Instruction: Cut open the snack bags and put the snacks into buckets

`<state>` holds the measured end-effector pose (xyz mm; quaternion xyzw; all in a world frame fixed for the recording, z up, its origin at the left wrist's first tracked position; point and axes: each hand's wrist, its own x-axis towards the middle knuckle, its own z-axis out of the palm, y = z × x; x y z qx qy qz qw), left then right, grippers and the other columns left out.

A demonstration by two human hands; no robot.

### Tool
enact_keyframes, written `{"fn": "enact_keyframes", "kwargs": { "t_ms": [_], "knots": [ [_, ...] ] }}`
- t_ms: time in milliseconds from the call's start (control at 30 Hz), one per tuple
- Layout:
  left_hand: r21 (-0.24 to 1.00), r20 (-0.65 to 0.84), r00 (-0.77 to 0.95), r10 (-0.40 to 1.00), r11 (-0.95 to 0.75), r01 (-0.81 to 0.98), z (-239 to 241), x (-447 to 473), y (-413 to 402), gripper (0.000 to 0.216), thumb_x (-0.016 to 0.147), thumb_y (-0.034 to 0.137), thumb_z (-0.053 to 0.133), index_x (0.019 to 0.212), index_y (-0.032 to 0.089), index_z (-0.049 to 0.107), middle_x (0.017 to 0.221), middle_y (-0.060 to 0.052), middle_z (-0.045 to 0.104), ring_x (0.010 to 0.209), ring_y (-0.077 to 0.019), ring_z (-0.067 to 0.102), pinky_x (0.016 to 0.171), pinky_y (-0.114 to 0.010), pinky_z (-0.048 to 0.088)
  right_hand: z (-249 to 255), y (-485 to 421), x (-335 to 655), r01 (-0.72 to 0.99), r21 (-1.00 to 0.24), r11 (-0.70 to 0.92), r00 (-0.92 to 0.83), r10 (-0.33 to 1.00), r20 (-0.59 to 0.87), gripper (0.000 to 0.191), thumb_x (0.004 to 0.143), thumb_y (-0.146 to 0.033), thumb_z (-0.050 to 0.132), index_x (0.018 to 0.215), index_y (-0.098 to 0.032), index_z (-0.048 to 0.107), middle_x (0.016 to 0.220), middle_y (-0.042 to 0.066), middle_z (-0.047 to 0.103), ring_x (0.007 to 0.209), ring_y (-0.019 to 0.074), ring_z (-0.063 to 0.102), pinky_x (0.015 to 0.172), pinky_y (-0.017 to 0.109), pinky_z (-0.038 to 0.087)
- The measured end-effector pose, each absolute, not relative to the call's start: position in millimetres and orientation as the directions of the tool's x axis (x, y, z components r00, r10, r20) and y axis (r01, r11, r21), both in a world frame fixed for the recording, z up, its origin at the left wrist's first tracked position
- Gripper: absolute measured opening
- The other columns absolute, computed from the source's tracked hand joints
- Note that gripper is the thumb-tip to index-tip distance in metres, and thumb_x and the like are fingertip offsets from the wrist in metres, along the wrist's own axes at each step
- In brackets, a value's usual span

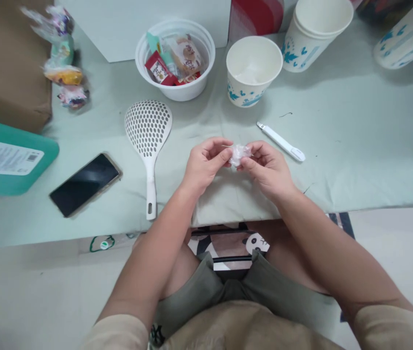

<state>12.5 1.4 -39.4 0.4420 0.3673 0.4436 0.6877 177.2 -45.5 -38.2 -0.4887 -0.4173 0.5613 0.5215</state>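
Between my two hands, just above the front part of the table, is a small crumpled bundle of clear plastic wrap. My left hand pinches its left side with thumb and fingers. On the other side my right hand grips it the same way. Whether anything lies inside the plastic I cannot make out. A white utility knife lies to the right of my right hand. Left of my left hand rests a white slotted skimmer, its handle toward me.
Behind my hands stand a white bowl of wrapped snacks and a paper cup, with stacked cups further right. At left are a phone, a green container, wrapped sweets and a cardboard box.
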Motion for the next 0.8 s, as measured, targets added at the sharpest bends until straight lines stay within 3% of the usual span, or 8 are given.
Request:
{"fn": "enact_keyframes", "kwargs": {
  "t_ms": [200,400,533,700,800],
  "knots": [
    [0.779,-0.352,0.408,0.842,0.505,-0.371,-26.5,11.9,0.7,0.034,0.066,0.037,0.098,0.083,0.018,0.075,0.075,0.004,0.072,0.064,-0.0045,0.064,0.063,-0.016,0.056,-41.8,-45.2,164.2,-0.011,-0.993,0.116,0.258,0.96,0.109,0.052,0.072,-0.061,0.088,0.102,-0.028,0.06,0.091,-0.002,0.062,0.074,0.0117,0.061,0.068,0.027,0.055],
    [0.601,-0.443,0.38,0.812,0.583,-0.547,-25.4,14.3,0.4,0.028,0.074,0.023,0.092,0.08,0.018,0.066,0.075,0.007,0.066,0.068,-0.0028,0.064,0.069,-0.015,0.057,-38.9,-44.1,146.9,0.238,-0.963,0.127,0.303,0.932,0.198,0.032,0.091,-0.054,0.071,0.108,-0.026,0.069,0.097,0.004,0.07,0.086,0.0177,0.067,0.082,0.035,0.058],
    [0.583,-0.39,0.388,0.835,0.55,-0.598,-29.0,8.9,-1.7,0.031,0.073,0.026,0.093,0.08,0.018,0.064,0.077,0.006,0.068,0.072,-0.0045,0.067,0.074,-0.017,0.057,-36.3,-46.1,136.5,0.371,-0.899,0.234,0.209,0.922,0.326,0.032,0.099,-0.048,0.062,0.12,-0.027,0.073,0.111,0.008,0.075,0.094,0.0207,0.069,0.091,0.041,0.059],
    [0.635,-0.374,0.391,0.841,0.539,-0.554,-26.1,-1.6,-2.3,0.02,0.077,0.027,0.089,0.08,0.017,0.072,0.08,0.004,0.073,0.076,-0.0073,0.07,0.079,-0.021,0.056,-41.7,-40.4,131.7,0.386,-0.893,0.229,0.209,0.921,0.327,0.045,0.092,-0.054,0.071,0.129,-0.028,0.072,0.11,0.008,0.072,0.086,0.02,0.067,0.081,0.039,0.06],
    [0.694,-0.39,0.389,0.835,0.544,-0.471,-19.9,-5.5,-1.6,0.011,0.085,0.024,0.08,0.078,0.018,0.076,0.08,0.002,0.074,0.077,-0.0074,0.07,0.078,-0.02,0.053,-41.7,-31.7,129.3,0.402,-0.896,0.189,0.233,0.925,0.3,0.042,0.092,-0.059,0.069,0.121,-0.029,0.075,0.105,0.007,0.071,0.085,0.0197,0.068,0.075,0.036,0.059]
  ]
}}
